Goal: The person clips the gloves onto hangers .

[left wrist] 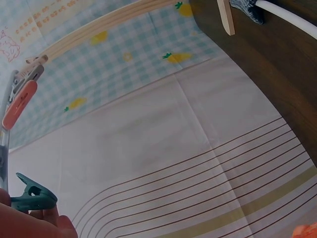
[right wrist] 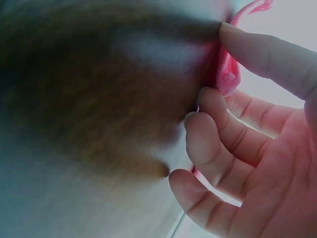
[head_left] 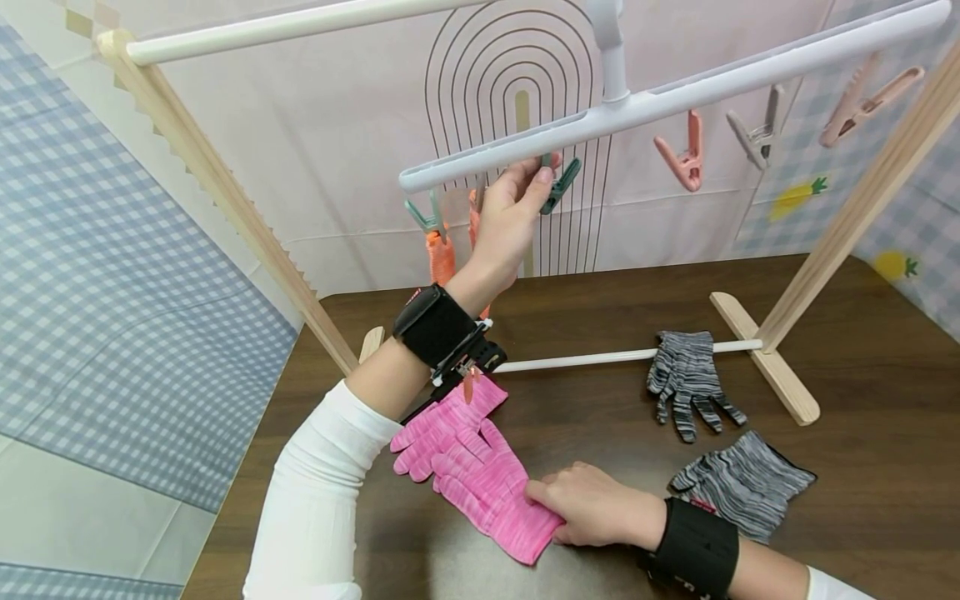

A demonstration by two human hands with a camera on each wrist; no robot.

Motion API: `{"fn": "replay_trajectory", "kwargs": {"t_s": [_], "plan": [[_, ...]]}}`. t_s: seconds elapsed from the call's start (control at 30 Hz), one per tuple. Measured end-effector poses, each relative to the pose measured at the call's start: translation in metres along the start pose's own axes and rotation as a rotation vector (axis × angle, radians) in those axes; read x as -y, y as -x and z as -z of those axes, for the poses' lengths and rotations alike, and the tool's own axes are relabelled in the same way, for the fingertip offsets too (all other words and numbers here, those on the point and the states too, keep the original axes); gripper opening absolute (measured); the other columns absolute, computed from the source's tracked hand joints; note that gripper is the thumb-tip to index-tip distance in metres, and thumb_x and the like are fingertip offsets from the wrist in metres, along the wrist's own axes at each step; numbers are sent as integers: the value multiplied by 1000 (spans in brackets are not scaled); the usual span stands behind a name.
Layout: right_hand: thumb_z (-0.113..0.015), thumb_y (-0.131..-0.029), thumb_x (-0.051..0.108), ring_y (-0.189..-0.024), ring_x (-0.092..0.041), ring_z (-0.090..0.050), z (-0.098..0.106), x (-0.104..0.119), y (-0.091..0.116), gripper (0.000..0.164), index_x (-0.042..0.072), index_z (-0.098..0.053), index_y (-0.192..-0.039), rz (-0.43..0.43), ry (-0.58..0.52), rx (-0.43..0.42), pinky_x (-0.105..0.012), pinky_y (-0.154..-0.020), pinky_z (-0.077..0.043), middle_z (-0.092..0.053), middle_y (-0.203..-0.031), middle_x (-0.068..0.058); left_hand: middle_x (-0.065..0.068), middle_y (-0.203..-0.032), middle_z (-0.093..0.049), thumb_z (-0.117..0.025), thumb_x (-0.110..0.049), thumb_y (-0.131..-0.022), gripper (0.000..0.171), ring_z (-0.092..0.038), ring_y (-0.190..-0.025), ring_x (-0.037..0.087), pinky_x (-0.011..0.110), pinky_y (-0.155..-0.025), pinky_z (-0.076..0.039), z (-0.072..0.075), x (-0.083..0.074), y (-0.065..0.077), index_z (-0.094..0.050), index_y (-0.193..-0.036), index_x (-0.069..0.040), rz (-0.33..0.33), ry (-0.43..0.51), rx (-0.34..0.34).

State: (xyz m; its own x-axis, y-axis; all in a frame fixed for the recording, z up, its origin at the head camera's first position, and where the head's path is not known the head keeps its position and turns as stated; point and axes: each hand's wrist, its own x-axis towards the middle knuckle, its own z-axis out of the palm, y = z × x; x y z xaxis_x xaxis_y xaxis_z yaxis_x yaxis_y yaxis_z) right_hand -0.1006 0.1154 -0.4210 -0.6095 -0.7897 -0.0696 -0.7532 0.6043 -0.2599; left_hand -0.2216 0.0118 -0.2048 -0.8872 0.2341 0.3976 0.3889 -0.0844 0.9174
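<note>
My left hand [head_left: 512,208] is raised to the white hanger bar [head_left: 525,148], its thumb and fingers pinching a dark green clothespin [head_left: 561,185] below the bar. In the left wrist view the clothespin [left wrist: 35,196] lies against the fingers. Low on the table, my right hand [head_left: 592,504] pinches the cuff of a pink glove [head_left: 491,487]; in the right wrist view pink fabric [right wrist: 227,74] shows between thumb and fingers. A second pink glove [head_left: 442,429] lies partly under it. Behind the left hand, an orange glove [head_left: 441,257] hangs from a light green clothespin [head_left: 426,215].
Pink clothespins [head_left: 684,152] and a grey one [head_left: 759,129] hang along the bar's right side. One grey striped glove [head_left: 686,375] drapes over the lower white rod [head_left: 585,361]; another [head_left: 750,483] lies near the right wrist. Wooden posts [head_left: 862,200] flank the rack.
</note>
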Motion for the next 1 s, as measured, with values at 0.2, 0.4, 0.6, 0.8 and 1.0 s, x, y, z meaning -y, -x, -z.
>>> {"fn": "replay_trajectory", "kwargs": {"t_s": [0.2, 0.4, 0.6, 0.8, 1.0], "plan": [[-74, -62, 19, -60, -3, -48, 0, 0, 0, 32, 21, -48, -81, -1, 0, 6, -25, -52, -33, -51, -69, 12, 14, -129, -47, -39, -9, -94, 35, -44, -120, 15, 18, -95, -36, 3, 11, -7, -40, -127, 3, -10, 21, 13], [-74, -62, 19, -60, -3, -48, 0, 0, 0, 32, 21, -48, -81, -1, 0, 5, -25, -52, -33, -51, -69, 12, 10, -125, -50, -41, -12, -93, 33, -47, -115, 11, 18, -93, -38, 4, 20, -11, -43, -124, 0, -26, 31, 17], [-74, -63, 20, -61, -4, -49, 0, 1, 1, 32, 21, -48, -82, -1, 2, 6, -25, -52, -33, -51, -69, 12, 10, -124, -51, -43, -13, -93, 34, -49, -112, 9, 18, -93, -38, 3, 20, -10, -44, -124, -1, -16, 48, 20], [-72, -65, 21, -60, -3, -48, 0, 1, 1, 30, 20, -47, -81, 3, 2, -4, -24, -51, -32, -50, -68, 12, 13, -126, -50, -42, -10, -93, 35, -46, -117, 14, 19, -94, -38, 3, 20, -11, -43, -126, 1, -16, 69, 41], [-72, -64, 20, -57, -3, -46, 0, 2, 1, 29, 20, -47, -80, 2, 8, -17, -24, -50, -30, -49, -66, 12, 13, -127, -49, -42, -9, -93, 35, -46, -117, 16, 20, -91, -40, 3, 20, -12, -42, -127, -1, 12, 78, 47]]}}
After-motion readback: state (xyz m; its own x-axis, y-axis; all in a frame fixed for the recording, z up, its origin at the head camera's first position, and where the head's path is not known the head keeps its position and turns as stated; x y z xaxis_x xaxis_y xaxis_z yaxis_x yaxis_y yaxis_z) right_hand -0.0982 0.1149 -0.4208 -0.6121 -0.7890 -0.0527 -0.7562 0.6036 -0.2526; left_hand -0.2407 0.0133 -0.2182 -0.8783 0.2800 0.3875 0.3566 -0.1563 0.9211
